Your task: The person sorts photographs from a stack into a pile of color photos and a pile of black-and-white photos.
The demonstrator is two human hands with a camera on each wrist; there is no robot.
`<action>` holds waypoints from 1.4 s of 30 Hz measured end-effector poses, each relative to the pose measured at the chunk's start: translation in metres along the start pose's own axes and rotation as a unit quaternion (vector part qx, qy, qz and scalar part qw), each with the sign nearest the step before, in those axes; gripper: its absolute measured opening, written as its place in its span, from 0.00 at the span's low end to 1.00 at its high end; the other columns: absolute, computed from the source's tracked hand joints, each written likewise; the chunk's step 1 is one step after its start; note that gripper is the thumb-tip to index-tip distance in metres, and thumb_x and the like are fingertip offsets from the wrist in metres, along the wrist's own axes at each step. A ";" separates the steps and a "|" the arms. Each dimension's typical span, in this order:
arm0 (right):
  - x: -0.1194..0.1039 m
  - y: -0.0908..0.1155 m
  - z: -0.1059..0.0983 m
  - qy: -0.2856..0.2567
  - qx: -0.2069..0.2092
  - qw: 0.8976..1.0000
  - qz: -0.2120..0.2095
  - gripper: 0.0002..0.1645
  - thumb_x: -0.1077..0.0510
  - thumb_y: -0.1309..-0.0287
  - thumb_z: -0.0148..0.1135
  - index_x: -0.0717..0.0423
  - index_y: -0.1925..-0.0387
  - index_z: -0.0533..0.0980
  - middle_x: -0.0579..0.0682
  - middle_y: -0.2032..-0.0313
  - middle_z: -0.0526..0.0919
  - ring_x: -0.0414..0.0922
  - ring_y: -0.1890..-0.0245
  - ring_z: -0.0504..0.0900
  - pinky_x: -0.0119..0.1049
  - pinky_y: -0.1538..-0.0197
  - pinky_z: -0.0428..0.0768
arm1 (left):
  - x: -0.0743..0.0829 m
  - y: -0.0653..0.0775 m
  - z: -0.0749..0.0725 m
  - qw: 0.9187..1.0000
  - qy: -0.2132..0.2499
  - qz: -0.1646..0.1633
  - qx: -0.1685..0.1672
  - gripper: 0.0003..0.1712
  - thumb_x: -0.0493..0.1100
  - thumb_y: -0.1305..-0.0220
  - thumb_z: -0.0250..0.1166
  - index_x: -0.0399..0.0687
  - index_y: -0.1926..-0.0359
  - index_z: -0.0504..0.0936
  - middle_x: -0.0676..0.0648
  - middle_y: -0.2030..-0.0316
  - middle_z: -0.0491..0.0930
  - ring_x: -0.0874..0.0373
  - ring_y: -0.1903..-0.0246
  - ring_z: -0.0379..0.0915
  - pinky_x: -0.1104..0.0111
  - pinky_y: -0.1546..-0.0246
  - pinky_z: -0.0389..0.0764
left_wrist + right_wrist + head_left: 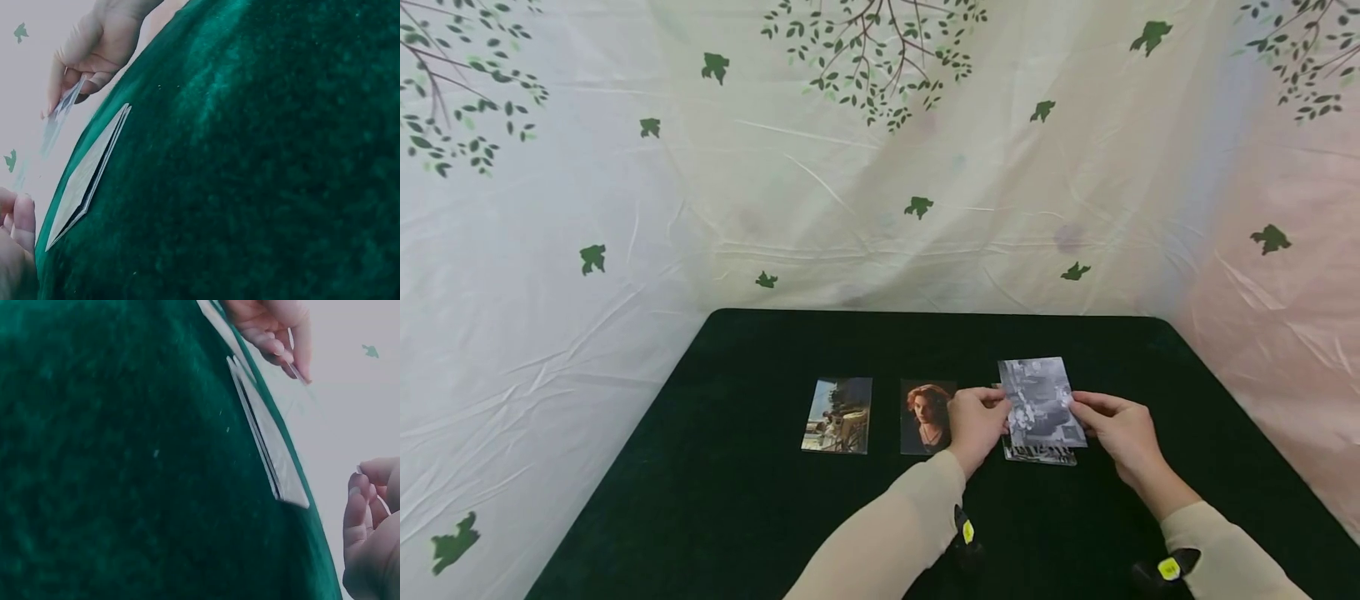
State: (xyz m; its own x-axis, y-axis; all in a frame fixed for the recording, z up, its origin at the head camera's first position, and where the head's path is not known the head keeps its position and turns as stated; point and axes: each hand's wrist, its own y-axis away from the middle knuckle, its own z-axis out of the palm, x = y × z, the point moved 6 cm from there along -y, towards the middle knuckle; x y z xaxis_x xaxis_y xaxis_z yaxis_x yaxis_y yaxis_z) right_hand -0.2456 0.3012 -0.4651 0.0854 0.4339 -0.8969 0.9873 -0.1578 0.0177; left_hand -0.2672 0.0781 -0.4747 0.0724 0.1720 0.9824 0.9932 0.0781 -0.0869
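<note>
A black-and-white photo card [1037,400] is held up between both hands. My left hand [976,427] pinches its left edge, and my right hand [1123,433] pinches the right edge between thumb and fingers. Beneath it, a small stack of cards [1040,455] lies on the dark green cloth, mostly covered in the head view; its layered edges show in the left wrist view as a thin pile [87,181]. Just left of my left hand lies a portrait card [925,417] of a red-haired person, partly behind the hand.
Farther left, a colour card [837,417] with an outdoor scene lies flat on the green table [715,517]. Behind the table's far edge hangs a pale curtain [850,250] with leaf and bird prints. Both wrists carry black devices with yellow labels.
</note>
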 end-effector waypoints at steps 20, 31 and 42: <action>0.024 -0.004 0.007 0.027 -0.072 0.996 0.038 0.34 0.39 0.39 0.60 0.58 0.40 0.74 0.61 0.42 0.74 0.42 0.59 0.79 0.34 0.60 0.79 | -0.006 -0.002 0.006 0.990 -0.141 -0.001 -0.007 0.05 0.39 0.46 0.69 0.48 0.67 0.89 0.62 0.81 0.77 0.70 0.77 0.70 0.74 0.75 0.71; 0.026 -0.006 0.017 0.071 -0.098 0.991 0.053 0.34 0.41 0.40 0.62 0.59 0.40 0.73 0.60 0.45 0.75 0.50 0.52 0.77 0.37 0.58 0.77 | -0.011 0.000 0.006 0.987 -0.161 0.015 0.008 0.05 0.35 0.47 0.66 0.46 0.72 0.89 0.60 0.84 0.75 0.68 0.80 0.67 0.73 0.79 0.68; 0.026 -0.009 0.021 0.129 -0.082 0.987 0.042 0.29 0.43 0.41 0.64 0.58 0.45 0.76 0.55 0.53 0.81 0.50 0.54 0.76 0.38 0.60 0.74 | -0.013 -0.001 0.005 0.986 -0.168 0.003 0.005 0.06 0.35 0.47 0.66 0.44 0.71 0.89 0.60 0.84 0.74 0.66 0.81 0.67 0.71 0.81 0.68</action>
State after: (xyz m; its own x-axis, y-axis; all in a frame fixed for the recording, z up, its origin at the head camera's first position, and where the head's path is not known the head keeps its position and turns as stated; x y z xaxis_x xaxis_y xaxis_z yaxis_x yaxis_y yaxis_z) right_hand -0.2549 0.2954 -0.4976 0.1791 0.6399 -0.7473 0.9817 -0.0659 0.1788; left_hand -0.2693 0.0811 -0.4888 0.0416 0.4884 0.8716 0.9918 0.0854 -0.0952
